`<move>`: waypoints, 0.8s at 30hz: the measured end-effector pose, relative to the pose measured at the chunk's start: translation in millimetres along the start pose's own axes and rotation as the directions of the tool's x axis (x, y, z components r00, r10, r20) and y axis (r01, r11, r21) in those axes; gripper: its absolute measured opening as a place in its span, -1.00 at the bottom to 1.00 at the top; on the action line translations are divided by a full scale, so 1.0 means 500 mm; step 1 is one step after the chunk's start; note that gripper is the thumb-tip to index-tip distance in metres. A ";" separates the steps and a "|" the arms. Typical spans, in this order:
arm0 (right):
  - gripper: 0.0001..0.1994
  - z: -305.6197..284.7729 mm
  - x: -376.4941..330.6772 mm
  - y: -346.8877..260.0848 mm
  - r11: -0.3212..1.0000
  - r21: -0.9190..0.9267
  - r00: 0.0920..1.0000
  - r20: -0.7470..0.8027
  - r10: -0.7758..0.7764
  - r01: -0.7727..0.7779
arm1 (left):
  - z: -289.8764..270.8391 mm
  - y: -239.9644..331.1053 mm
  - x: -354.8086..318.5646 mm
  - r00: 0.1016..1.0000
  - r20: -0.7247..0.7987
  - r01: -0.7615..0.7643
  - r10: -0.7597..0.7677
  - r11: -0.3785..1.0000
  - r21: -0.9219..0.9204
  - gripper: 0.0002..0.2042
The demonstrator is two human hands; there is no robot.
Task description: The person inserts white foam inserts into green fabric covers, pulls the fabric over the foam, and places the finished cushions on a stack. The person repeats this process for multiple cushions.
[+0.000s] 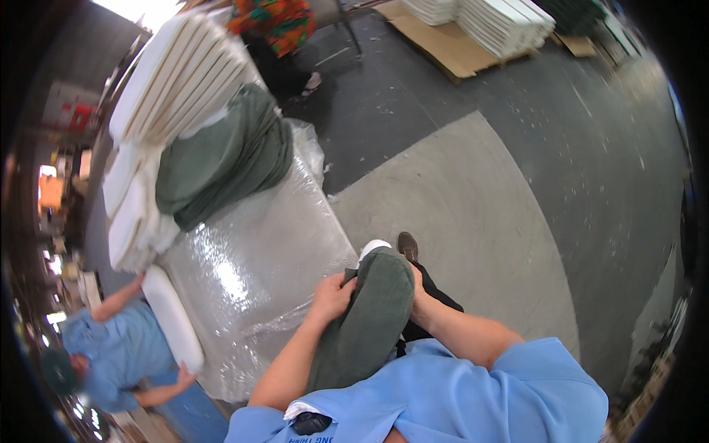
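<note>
A dark green fabric cover (373, 314) lies over a long rounded piece against my body. At its far end a bit of a white cushion (374, 247) shows past the cloth. My left hand (332, 297) is closed on the cover's left edge, fingers pinching the cloth. On the other side my right hand (419, 297) grips the cover, its fingers partly hidden behind the fabric. Beyond my left forearm stands a table wrapped in clear plastic (273, 244). A heap of green covers (229, 159) rests on its far part.
White foam pads (177, 77) are stacked behind the green heap. At the left, a co-worker (125, 354) in blue holds a white cushion (173, 317) at the table edge. Another person in patterned clothing (273, 26) is at the back. More white pads (502, 26) sit on cardboard (421, 37).
</note>
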State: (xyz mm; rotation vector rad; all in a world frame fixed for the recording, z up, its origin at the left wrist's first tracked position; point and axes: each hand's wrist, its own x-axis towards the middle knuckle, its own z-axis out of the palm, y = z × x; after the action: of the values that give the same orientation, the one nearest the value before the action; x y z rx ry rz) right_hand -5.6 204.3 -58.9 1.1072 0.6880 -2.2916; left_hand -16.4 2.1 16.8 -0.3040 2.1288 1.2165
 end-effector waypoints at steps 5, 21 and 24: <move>-0.29 0.019 -0.036 -0.059 0.955 0.042 0.936 0.216 0.278 -0.294 | 0.059 0.011 -0.020 0.931 -0.298 -0.149 0.213 0.964 0.222 -0.81; -0.36 -0.022 -0.025 -0.078 0.953 -0.011 0.951 -0.070 0.301 -0.302 | 0.074 0.023 0.057 0.901 -0.373 -0.202 0.224 0.975 0.097 -0.88; -0.38 -0.033 -0.023 -0.068 0.959 -0.002 0.954 -0.105 0.280 -0.282 | 0.075 0.028 0.071 0.889 -0.382 -0.232 0.253 0.967 0.102 -0.84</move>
State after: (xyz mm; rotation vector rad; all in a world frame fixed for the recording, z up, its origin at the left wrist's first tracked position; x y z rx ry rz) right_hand -11.5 242.5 -51.1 1.2383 0.5470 -1.9957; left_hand -34.2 45.3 -9.6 -0.2817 2.6073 1.3223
